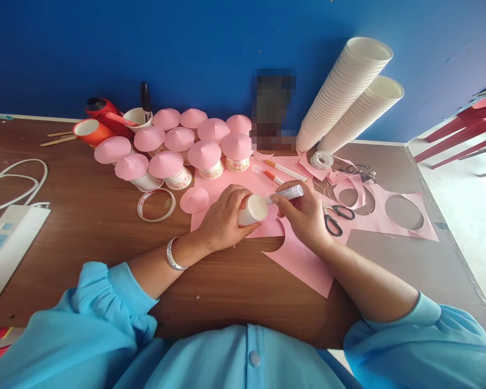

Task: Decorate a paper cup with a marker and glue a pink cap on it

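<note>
Head view, one: worn on the wearer's head, looking forward and down over the desk [210, 292], near range. Frame: shirt [210, 359] along bottom edge, held cup [252, 211] about centre, wall [210, 54] across top, floor [467, 200] at right edge.

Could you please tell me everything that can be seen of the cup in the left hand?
The cup is small and whitish, seemingly of paper, with some reddish print on its side. The left hand grips it tilted over the pink sheet; one round end faces the camera, though whether mouth or base is unclear. The right hand holds a white stick close to its edge; contact cannot be confirmed.
</note>
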Motion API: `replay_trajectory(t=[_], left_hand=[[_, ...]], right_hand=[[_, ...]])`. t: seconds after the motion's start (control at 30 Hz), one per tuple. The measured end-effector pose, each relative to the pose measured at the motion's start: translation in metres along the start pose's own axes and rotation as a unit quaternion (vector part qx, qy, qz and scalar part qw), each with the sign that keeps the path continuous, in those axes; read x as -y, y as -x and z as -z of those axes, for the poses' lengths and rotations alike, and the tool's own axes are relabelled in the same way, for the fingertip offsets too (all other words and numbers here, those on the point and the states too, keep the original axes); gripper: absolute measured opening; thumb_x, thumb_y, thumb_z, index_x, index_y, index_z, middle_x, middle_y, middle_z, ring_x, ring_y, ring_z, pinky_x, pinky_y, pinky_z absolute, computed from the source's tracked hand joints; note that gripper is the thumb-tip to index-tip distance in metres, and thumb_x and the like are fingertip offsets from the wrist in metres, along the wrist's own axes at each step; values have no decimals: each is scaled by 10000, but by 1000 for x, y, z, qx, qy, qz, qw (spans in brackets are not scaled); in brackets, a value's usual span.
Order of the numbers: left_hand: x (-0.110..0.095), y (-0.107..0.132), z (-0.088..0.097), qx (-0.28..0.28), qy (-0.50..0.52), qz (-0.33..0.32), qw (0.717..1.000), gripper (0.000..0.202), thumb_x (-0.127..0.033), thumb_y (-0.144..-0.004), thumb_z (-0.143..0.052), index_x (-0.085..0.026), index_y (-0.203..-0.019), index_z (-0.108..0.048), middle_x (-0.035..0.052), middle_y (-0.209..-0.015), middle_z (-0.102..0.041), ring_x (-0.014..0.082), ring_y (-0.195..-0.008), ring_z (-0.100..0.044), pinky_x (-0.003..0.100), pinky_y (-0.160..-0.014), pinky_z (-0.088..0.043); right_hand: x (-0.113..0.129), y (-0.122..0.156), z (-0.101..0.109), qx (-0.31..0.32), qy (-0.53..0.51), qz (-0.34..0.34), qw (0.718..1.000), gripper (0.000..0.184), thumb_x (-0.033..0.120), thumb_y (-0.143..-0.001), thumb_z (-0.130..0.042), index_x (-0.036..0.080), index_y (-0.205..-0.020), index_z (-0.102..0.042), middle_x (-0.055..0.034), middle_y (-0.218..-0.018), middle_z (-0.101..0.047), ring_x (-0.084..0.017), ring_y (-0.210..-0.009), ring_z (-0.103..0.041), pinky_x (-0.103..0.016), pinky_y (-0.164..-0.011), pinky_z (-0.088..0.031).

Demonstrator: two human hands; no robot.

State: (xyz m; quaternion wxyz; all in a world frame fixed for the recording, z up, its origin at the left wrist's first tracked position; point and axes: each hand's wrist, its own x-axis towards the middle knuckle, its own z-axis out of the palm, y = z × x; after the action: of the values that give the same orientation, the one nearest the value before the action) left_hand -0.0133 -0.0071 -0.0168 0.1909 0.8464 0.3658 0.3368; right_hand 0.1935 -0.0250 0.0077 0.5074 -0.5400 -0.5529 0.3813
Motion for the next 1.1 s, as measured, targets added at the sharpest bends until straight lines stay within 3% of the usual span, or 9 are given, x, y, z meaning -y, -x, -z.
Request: replay_trajectory(t=[0.17,0.3,0.63,0.77,0.9,1.1], left_hand=[[2,1,-3,-9,-16,23,1000,662,-267,-747,-870,-246,-1236,-425,53,-1122,-651,249,-989,-686,372,-790,-583],[2,2,-3,-10,-35,32,999,660,-314,-742,-883,-243,-1217,-430,40,-1090,-665,248,-952,-701,364,-763,-582],[3,0,-2,-27,-41,12,999,739,-322,-747,-882,-241,-1303,-401,85,-1185,-640,267,-1033,-686,386,-810,-592],[2,-1,0,-15,-61,15,998,634,-307,-770,-863,-238,-1235,-438,63,-1127,-638,264,-1027,-674,381,-790,-588],[2,-2,-1,-14,-71,17,997,600,-308,-777,-855,-241,-1211,-446,51,-1100,-632,256,-994,-664,383,-775,-584],[4,-1,-2,-25,-58,6,998,620,-292,-769,-863,-236,-1222,-443,60,-1114,-635,259,-1009,-665,379,-784,-584]], right_hand=[[1,1,1,-15,-48,17,999,266,433,-857,-767,218,-871,-611,25,-797,-635,-87,-530,-549,-261,-470,-518],[3,3,1,7,-46,44,998,288,457,-862,-774,219,-887,-613,23,-797,-646,-93,-553,-569,-273,-516,-536],[3,0,2,-1,-36,17,999,283,456,-862,-763,212,-881,-619,21,-799,-637,-93,-552,-568,-260,-478,-530],[6,4,2,16,-41,36,998,323,505,-872,-759,217,-883,-614,27,-757,-640,-93,-522,-561,-271,-490,-521],[5,8,0,9,16,57,998,258,448,-875,-757,226,-898,-629,14,-820,-673,-108,-598,-588,-267,-520,-529],[2,3,1,2,26,25,999,228,421,-877,-736,225,-890,-621,23,-774,-651,-106,-578,-563,-271,-531,-523]])
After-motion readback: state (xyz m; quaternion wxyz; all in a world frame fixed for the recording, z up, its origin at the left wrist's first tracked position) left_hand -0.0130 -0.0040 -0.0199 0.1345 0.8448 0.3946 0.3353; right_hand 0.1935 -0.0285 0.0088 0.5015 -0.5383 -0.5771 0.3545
